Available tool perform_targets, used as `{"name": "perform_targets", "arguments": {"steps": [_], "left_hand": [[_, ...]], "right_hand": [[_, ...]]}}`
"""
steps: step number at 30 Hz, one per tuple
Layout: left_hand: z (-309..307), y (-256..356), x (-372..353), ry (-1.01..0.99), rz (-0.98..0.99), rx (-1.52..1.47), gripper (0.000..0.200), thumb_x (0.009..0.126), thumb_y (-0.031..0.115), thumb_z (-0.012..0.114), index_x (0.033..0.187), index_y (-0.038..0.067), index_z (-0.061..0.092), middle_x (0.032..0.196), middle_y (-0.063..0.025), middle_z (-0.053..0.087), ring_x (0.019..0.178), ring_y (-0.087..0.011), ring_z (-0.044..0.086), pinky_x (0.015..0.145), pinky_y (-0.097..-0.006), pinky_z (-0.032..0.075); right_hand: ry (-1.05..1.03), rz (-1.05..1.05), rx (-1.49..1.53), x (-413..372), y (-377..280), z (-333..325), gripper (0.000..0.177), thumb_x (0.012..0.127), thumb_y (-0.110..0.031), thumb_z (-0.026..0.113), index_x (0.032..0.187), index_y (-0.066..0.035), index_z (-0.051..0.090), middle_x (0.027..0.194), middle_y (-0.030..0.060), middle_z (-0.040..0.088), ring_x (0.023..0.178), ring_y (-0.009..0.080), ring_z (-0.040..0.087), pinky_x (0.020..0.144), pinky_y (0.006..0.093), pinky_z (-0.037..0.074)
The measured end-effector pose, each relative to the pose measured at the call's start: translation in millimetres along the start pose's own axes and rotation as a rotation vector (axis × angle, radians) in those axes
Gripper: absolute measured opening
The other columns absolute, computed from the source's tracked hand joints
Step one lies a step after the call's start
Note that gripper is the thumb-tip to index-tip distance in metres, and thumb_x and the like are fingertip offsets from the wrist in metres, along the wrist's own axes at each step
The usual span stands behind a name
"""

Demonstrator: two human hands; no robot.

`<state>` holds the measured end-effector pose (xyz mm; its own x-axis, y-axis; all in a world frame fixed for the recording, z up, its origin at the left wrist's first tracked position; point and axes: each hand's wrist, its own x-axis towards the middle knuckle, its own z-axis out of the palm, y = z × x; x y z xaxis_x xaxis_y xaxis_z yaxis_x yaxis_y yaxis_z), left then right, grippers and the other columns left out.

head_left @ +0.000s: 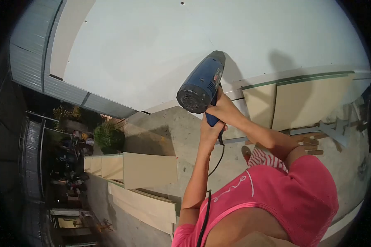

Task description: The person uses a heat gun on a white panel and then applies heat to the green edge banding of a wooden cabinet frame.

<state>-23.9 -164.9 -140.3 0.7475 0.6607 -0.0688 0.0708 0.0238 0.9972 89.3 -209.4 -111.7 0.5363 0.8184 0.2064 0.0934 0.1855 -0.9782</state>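
Both of my hands are wrapped around the handle of a blue and black heat gun [202, 82]. My right hand [223, 108] grips the upper handle, just below the body. Lower down, my left hand [211, 129] closes around the handle's bottom end, where a black power cord [222, 154] hangs out. The gun's dark nozzle points at a large white panel [152, 41] and overlaps it in this view. Shadows of the gun and of a person fall across the panel, which has several small screw spots and a thin line near the nozzle.
Beige boards [313, 96] lean at the right, near grey metal pieces [336, 129] and wood blocks [310, 144]. More boards [150, 171] stand at lower left on the concrete floor [152, 127]. A green shrub [108, 136] and corrugated metal wall [29, 53] lie at the left.
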Motion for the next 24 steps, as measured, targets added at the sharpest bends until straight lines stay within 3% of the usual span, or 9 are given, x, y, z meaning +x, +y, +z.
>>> {"name": "perform_targets", "arguments": {"steps": [4,6,7,10,14,24], "left_hand": [[21,9,-7,0.127,-0.01,-0.068,0.022,0.08,0.02,0.065,0.09,0.002,0.057,0.071,-0.0046,0.059,0.061,-0.0125,0.059,0.058,-0.026,0.049],[26,12,-8,0.139,-0.084,-0.04,0.031,0.077,0.007,0.06,0.104,0.001,0.045,0.074,-0.0056,0.057,0.059,-0.0109,0.056,0.053,-0.0243,0.047],[29,13,-9,0.134,-0.092,-0.059,0.033,0.077,0.008,0.06,0.105,0.001,0.044,0.074,-0.0055,0.057,0.057,-0.011,0.056,0.053,-0.0244,0.047],[38,20,-12,0.159,-0.094,-0.084,0.035,0.077,0.01,0.061,0.106,0.001,0.044,0.074,-0.0055,0.057,0.057,-0.0114,0.056,0.053,-0.0243,0.048],[43,23,-14,0.186,-0.081,-0.065,0.035,0.077,0.01,0.061,0.106,0.001,0.044,0.073,-0.0051,0.056,0.057,-0.0116,0.057,0.053,-0.0246,0.049],[77,17,-13,0.312,-0.115,-0.066,0.029,0.078,0.011,0.062,0.101,0.001,0.048,0.073,-0.0059,0.057,0.057,-0.0122,0.058,0.053,-0.0254,0.049]], "right_hand": [[-0.003,-0.014,-0.045,0,4,-6,0.066,0.07,-0.027,0.068,0.118,0.008,0.038,0.112,0.0236,0.053,0.105,0.0335,0.054,0.09,0.0364,0.041],[-0.035,-0.064,0.038,-1,0,-11,0.065,0.07,-0.026,0.068,0.118,0.006,0.039,0.113,0.0224,0.053,0.105,0.0316,0.054,0.089,0.0356,0.041],[-0.056,0.025,0.055,-1,3,-14,0.063,0.071,-0.026,0.067,0.119,0.004,0.04,0.112,0.0203,0.053,0.103,0.0286,0.055,0.088,0.0344,0.041],[-0.088,0.014,0.071,-4,-14,-23,0.063,0.072,-0.027,0.067,0.12,0.005,0.04,0.111,0.0199,0.053,0.103,0.0278,0.054,0.088,0.0338,0.041],[-0.044,-0.07,0.002,-1,-5,-23,0.062,0.073,-0.031,0.068,0.118,0.004,0.043,0.112,0.0196,0.053,0.105,0.0307,0.054,0.09,0.0351,0.041],[-0.184,0.022,0.065,-1,-4,-53,0.06,0.073,-0.031,0.068,0.117,0.001,0.043,0.11,0.0192,0.056,0.103,0.0312,0.056,0.089,0.0365,0.042]]}}
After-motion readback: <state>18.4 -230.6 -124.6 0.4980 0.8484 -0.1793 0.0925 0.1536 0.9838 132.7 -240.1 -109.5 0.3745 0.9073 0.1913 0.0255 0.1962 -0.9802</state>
